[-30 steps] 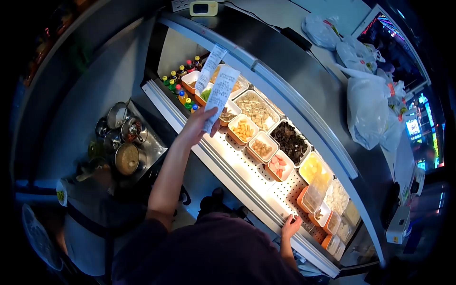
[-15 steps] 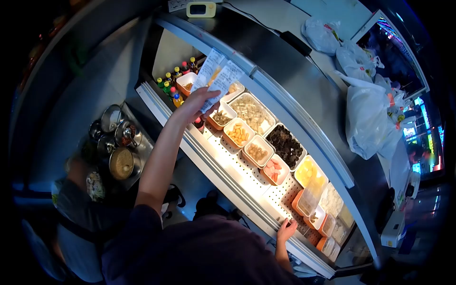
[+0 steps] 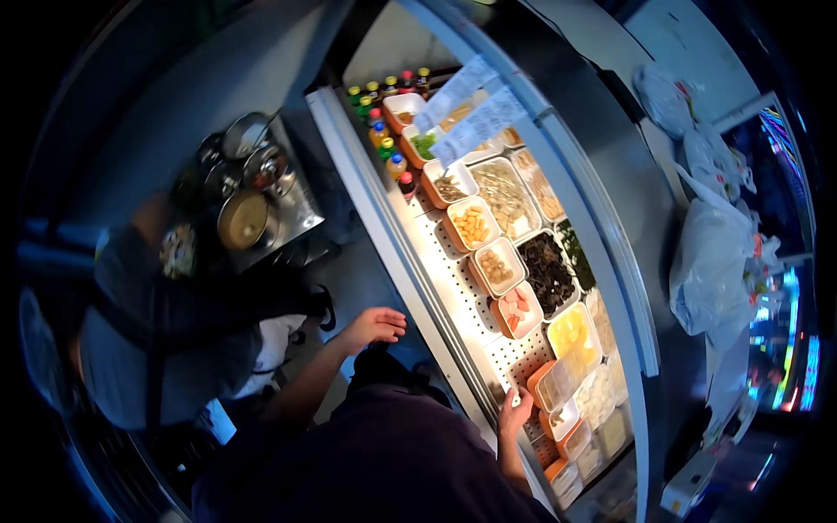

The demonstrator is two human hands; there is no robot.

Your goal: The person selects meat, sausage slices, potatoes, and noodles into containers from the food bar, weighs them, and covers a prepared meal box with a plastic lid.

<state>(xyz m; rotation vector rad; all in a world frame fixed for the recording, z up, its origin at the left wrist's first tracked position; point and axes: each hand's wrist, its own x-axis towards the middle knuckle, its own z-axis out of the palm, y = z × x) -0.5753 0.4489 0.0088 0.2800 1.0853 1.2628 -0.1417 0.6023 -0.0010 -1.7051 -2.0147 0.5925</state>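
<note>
My left hand (image 3: 375,328) is in the air in front of the display case, its fingers loosely stretched and holding nothing. Two printed paper slips (image 3: 478,127) are up by the case's upper frame, apart from my hand. At the front ledge of the case rests my right hand (image 3: 513,411), thumb and fingers apart, with nothing visible in it. Close to it stand an orange-sided tub with a clear lid (image 3: 558,383) and a small tub of brown pieces (image 3: 562,418). Further along are tubs of pink slices (image 3: 516,309), yellow slices (image 3: 571,336) and black fungus (image 3: 547,272).
Small bottles (image 3: 378,133) stand at the case's far end. On the left, metal pots (image 3: 244,220) sit on a steel counter, beside a person in a grey shirt (image 3: 139,349). White plastic bags (image 3: 715,261) lie on the counter at right.
My left hand has let go of the paper slips and drawn back down toward my body. The slips stay up at the case. My right hand remains at the ledge while the view turned.
</note>
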